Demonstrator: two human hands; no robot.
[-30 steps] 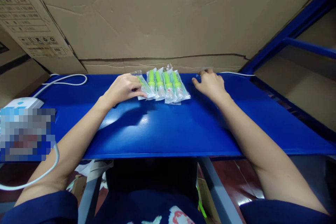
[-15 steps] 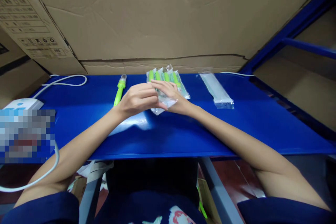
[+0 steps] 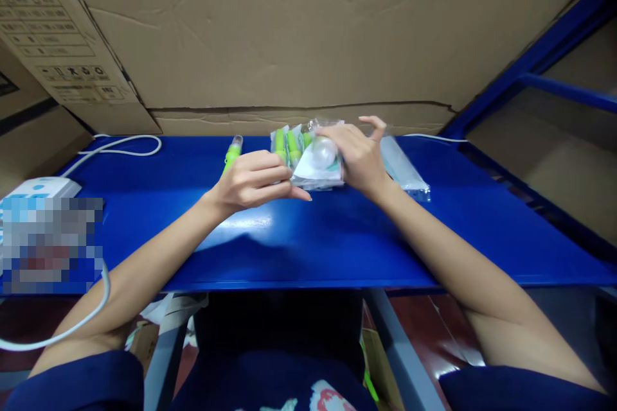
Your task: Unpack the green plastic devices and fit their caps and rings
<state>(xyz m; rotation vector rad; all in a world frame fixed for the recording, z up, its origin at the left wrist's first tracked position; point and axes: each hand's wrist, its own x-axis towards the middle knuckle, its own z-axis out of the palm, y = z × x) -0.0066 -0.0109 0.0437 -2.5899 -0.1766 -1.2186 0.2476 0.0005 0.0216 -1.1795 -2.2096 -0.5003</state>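
My right hand [image 3: 359,157] grips a clear plastic packet [image 3: 318,167] with a pale sheet and a rounded clear part in it. The fingers lie over its upper right side, and the little finger sticks out. My left hand [image 3: 255,181] has its fingers curled and its thumb stretched out, right at the packet's left edge; what its fingertips hold, if anything, is hidden. Bagged bright-green tools [image 3: 286,144] lie side by side behind the hands, partly covered by the packet. A loose green-handled tool with a clear cap [image 3: 233,153] lies behind my left hand, its lower part hidden.
A long clear packet [image 3: 405,170] lies right of my right hand. A white power strip [image 3: 41,189] and cable [image 3: 130,146] are at the left. Cardboard [image 3: 289,32] walls off the back of the blue table [image 3: 299,263], and a blue frame [image 3: 506,67] stands at the right.
My right hand has moved right and up from under the left, carrying the packet. My left hand has barely moved. The right-hand bagged green tools are now covered.
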